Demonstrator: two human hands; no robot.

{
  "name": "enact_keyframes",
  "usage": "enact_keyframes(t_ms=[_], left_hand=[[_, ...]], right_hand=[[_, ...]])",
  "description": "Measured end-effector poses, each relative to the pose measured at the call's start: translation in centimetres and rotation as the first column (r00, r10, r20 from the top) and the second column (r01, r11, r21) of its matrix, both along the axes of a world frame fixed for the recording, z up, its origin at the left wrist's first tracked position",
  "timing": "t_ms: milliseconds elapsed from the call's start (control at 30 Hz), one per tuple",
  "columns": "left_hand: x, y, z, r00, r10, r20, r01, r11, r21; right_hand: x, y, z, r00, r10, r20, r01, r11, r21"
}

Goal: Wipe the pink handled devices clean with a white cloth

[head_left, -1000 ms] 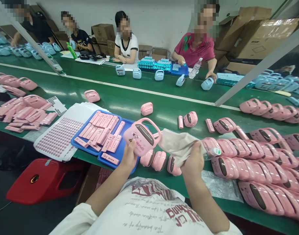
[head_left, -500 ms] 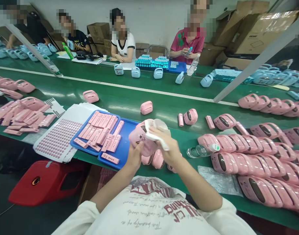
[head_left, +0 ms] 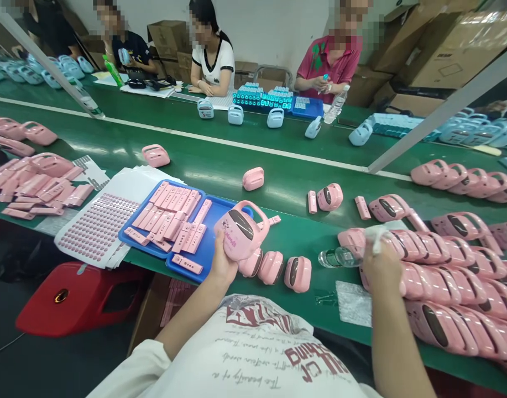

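My left hand point(head_left: 222, 262) grips a pink plastic casing point(head_left: 239, 236) with a loop handle, a dark oval window and a small printed picture on its face. It is held above the table's front edge, beside the blue trays point(head_left: 214, 249) of small pink parts. My right hand point(head_left: 383, 271) is closed on a white cloth point(head_left: 376, 235), out to the right over the rows of pink casings point(head_left: 427, 284). Just left of that hand lies a clear bottle point(head_left: 335, 258), its cap end hidden. Several smaller pink casings point(head_left: 271, 267) sit below the held casing.
Left of the trays lie sticker sheets point(head_left: 102, 224) and a heap of pink parts point(head_left: 41, 185). A slanted white post point(head_left: 427, 121) rises at right. Several people sit across the green table point(head_left: 195, 160), behind blue casings point(head_left: 235, 115). A red stool point(head_left: 79, 304) stands lower left.
My right hand has moved away from the casing to the right, carrying the cloth. The casing stays in my left hand, now turned so its handle and window show.
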State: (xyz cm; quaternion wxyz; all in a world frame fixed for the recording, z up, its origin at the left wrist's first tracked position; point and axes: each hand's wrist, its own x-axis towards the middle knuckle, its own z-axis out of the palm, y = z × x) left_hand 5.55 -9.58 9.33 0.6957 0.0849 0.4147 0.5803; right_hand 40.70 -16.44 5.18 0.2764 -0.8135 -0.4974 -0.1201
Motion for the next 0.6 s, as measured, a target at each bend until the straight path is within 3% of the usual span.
enact_keyframes(t_ms=[133,267,400,467,567,600], left_hand=[[0.0,0.2,0.5,0.999,-0.005,0.050,0.008,0.999,-0.047],[0.1,0.3,0.9,0.993,-0.025,0.119,0.038,0.994,-0.106],[0.3,0.3,0.9,0.983,-0.038,0.180,0.055,0.994,-0.090],[0.2,0.3,0.9,0.978,-0.059,0.201,0.076,0.994,-0.076],[-0.4,0.1,0.9,0.976,-0.098,0.194,0.111,0.992,-0.056],[-0.6,0.0,0.9,0.977,-0.113,0.183,0.119,0.993,-0.026]], right_hand=[[-0.9,-0.1,-4.9,0.983,0.126,0.131,-0.148,0.973,0.175],[0.2,0.0,-7.3,0.990,0.065,0.126,-0.110,0.911,0.398],[1.4,0.5,-7.1,1.000,0.000,-0.009,0.004,0.891,0.453],[1.9,0.6,-6.3,0.988,-0.062,-0.142,0.123,0.867,0.482],[2.8,0.7,-5.3,0.903,-0.158,-0.399,0.374,0.743,0.554],[3.1,0.9,-5.2,0.869,-0.138,-0.475,0.428,0.689,0.585]])
